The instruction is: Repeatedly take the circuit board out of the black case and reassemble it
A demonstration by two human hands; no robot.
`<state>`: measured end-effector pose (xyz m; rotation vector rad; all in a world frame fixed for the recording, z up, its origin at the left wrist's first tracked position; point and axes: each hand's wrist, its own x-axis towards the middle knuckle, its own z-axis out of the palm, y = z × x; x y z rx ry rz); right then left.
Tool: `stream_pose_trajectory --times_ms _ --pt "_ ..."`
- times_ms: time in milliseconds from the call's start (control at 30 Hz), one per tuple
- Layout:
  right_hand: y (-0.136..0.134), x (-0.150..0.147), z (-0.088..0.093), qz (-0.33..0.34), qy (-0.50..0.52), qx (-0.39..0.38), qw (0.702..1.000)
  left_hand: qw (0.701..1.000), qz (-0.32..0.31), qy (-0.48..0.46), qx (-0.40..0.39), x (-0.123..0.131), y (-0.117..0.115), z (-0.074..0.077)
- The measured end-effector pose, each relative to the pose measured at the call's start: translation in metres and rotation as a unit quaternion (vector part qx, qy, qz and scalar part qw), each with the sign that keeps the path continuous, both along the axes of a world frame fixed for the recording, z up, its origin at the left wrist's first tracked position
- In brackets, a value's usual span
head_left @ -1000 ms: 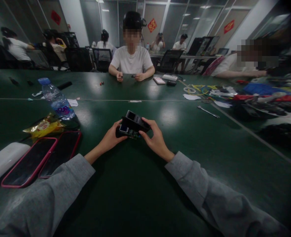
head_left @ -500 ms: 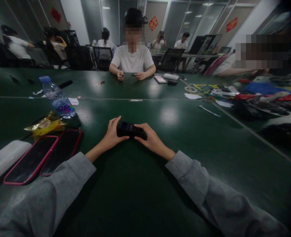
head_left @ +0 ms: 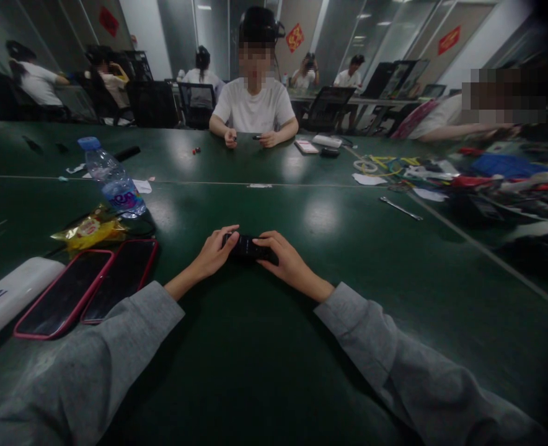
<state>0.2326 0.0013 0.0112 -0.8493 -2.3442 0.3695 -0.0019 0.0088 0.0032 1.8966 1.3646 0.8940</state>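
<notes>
A small black box-like device (head_left: 247, 246) with faint light marks on its face is between my two hands, low over the green table (head_left: 255, 347). My left hand (head_left: 214, 251) grips its left end, the thumb lying over the top face and the fingers behind. At the right end, my right hand (head_left: 278, 255) is closed on it, fingers along the far edge and thumb at the near side. Its exact kind is too dark to make out, and my hands cover both ends.
To the left are a water bottle (head_left: 116, 183), a yellow snack packet (head_left: 90, 230), two red-edged phones (head_left: 64, 294) and a white power bank (head_left: 16, 297). A wrench (head_left: 400, 209) lies to the right, near tangled cables (head_left: 385, 164). Opposite sits a person (head_left: 254, 102) holding small items.
My left thumb has moved from the device's near edge up onto its top face. My right hand keeps its hold. The whole view has shifted slightly.
</notes>
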Motion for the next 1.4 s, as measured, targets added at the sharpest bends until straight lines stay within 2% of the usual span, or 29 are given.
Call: stream_pose_trajectory --times_ms 133,400,800,1033,1267,1400 --pt "-0.004 0.0 0.003 0.0 -0.031 0.024 0.999 0.998 -0.016 -0.048 -0.026 0.002 0.0 0.006" --pt "-0.005 0.0 0.002 -0.003 -0.05 0.042 0.998 0.999 -0.026 -0.018 -0.006 0.004 -0.006 0.017" --pt "-0.006 -0.001 0.004 -0.005 -0.05 0.032 0.998 0.998 -0.042 -0.019 -0.034 0.001 -0.004 0.016" --pt "-0.006 -0.001 0.004 -0.006 -0.047 0.023 0.999 0.996 -0.038 -0.056 -0.055 0.003 -0.003 0.015" --pt "-0.004 -0.001 0.002 -0.007 -0.027 0.015 1.0 0.998 -0.034 -0.029 -0.044 0.001 -0.003 0.01" --pt "-0.002 -0.001 0.0 -0.009 -0.018 0.01 1.0 1.0 -0.02 0.001 0.001 0.003 -0.002 0.009"
